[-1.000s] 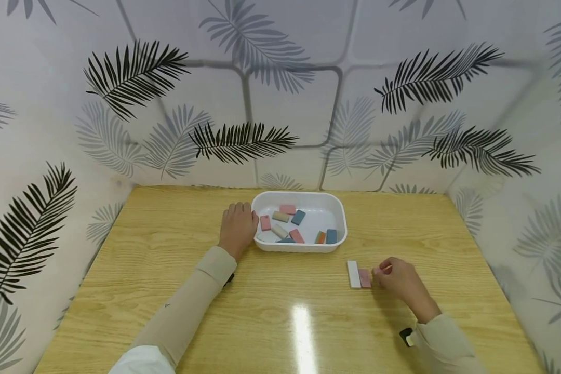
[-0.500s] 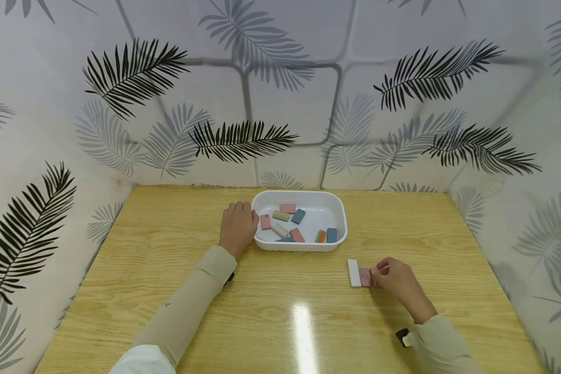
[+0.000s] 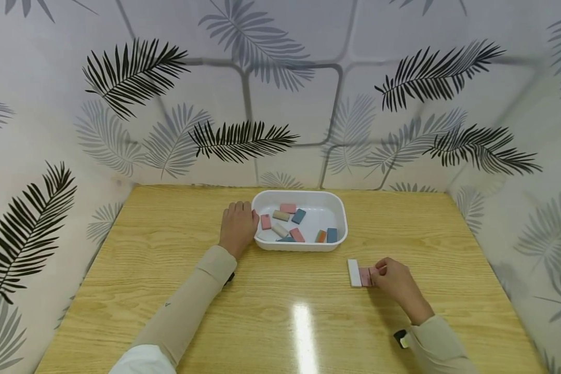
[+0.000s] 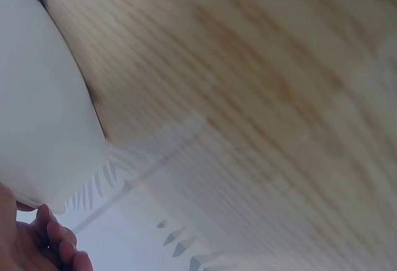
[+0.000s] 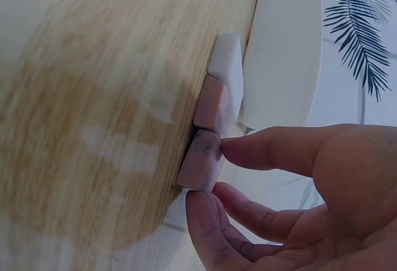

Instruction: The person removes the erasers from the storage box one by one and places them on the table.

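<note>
- Right of centre on the surface [image 3: 262,306], the held pink block [image 5: 200,165] sits in a pinch of the right hand [image 3: 397,283], its fingers [image 5: 263,150] spread no wider than the block.
- Directly left, just beside it, lies the second pink block [image 5: 211,105]; whether the two touch all along, I cannot tell.
- Left again, against that one, lies the longer white block [image 3: 354,273], its long axis running near to far; the held one looks roughly parallel.
- Far left of this row, the left hand [image 3: 237,227] grips the left end of the white tray [image 3: 304,248]; the right hand is much nearer the row.
</note>
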Tool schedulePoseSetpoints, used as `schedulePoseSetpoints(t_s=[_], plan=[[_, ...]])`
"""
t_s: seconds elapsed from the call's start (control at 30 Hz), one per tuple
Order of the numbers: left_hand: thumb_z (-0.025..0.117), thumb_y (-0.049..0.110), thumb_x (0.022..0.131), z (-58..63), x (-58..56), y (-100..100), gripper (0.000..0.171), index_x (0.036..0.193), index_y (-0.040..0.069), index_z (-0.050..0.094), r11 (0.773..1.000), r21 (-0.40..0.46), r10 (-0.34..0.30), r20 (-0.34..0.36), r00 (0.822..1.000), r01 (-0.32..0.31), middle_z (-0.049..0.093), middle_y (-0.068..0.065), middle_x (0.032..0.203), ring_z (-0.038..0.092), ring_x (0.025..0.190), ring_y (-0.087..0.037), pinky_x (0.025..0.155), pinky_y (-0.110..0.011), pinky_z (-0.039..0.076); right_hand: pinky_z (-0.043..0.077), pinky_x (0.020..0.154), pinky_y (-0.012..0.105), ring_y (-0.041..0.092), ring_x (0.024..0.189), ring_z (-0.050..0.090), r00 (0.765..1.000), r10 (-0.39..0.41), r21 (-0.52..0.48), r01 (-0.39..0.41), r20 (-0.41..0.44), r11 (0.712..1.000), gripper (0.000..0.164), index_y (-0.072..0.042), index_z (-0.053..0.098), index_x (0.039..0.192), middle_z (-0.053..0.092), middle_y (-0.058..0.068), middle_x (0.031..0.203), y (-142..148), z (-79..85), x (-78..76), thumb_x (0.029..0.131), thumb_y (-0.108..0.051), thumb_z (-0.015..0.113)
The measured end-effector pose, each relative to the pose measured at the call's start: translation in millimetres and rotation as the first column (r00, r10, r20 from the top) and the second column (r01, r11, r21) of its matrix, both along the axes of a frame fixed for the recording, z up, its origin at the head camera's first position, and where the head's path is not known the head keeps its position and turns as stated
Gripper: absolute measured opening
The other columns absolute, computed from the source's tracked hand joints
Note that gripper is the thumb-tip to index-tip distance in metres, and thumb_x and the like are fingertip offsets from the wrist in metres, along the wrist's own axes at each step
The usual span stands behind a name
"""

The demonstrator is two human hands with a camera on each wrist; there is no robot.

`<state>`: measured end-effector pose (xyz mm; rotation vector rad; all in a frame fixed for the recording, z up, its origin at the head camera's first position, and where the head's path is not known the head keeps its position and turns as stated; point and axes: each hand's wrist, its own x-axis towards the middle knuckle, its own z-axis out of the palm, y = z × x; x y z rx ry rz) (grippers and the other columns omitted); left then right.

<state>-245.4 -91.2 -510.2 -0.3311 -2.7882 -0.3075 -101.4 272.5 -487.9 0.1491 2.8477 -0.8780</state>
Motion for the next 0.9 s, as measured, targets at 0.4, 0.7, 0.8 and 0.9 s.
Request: schedulePoseSetpoints(t_s=[0.4,0.7,0.8,0.9], plan=[[0.044,0.024,0.095,2.5,0.6,0.4,0.027,0.095,-0.001,0.054,1.0,-0.003,0.003,0.012,1.0,-0.003,0.055,-0.015,0.089,0.05,0.087,-0.031,0.077,-0.042,0.04,0.049,0.066,0.039,0.026,0.079,0.059,1.0,0.016,0.01,-0.016,0.004,1.0,0.029,0.011,0.056,0.103,0.063,0.019,0.089,0.1,-1.4,-1.9,0.082,-0.008,0.059],[0.044,0.026,0.095,-0.7,-0.4,-0.3,0.027,0.094,0.0,0.054,1.0,-0.01,0.007,0.006,1.0,-0.007,0.055,-0.014,0.089,0.05,0.088,-0.03,0.078,-0.042,0.04,0.048,0.068,0.04,0.028,0.081,0.059,0.999,0.026,-0.003,-0.026,-0.019,1.0,0.029,0.009,0.057,0.102,0.063,0.018,0.09,0.4,-0.1,-0.5,0.085,-0.014,0.057],[0.045,0.025,0.095,0.0,-0.3,-0.2,0.026,0.094,0.0,0.053,1.0,-0.002,0.006,0.008,1.0,-0.006,0.055,-0.014,0.089,0.05,0.088,-0.03,0.078,-0.042,0.04,0.049,0.068,0.041,0.029,0.081,0.06,0.999,0.024,0.002,-0.024,-0.036,1.0,0.03,0.01,0.057,0.103,0.063,0.018,0.089,-0.9,6.4,-2.5,0.086,-0.015,0.056],[0.046,0.025,0.095,0.7,0.1,0.0,0.026,0.093,0.0,0.053,1.0,0.008,0.005,0.009,1.0,-0.005,0.055,-0.014,0.089,0.05,0.088,-0.03,0.078,-0.043,0.04,0.048,0.069,0.042,0.03,0.082,0.06,0.998,0.03,0.006,-0.029,-0.061,1.0,0.03,0.012,0.057,0.105,0.062,0.02,0.09,-2.5,14.1,-7.2,0.088,-0.014,0.054]])
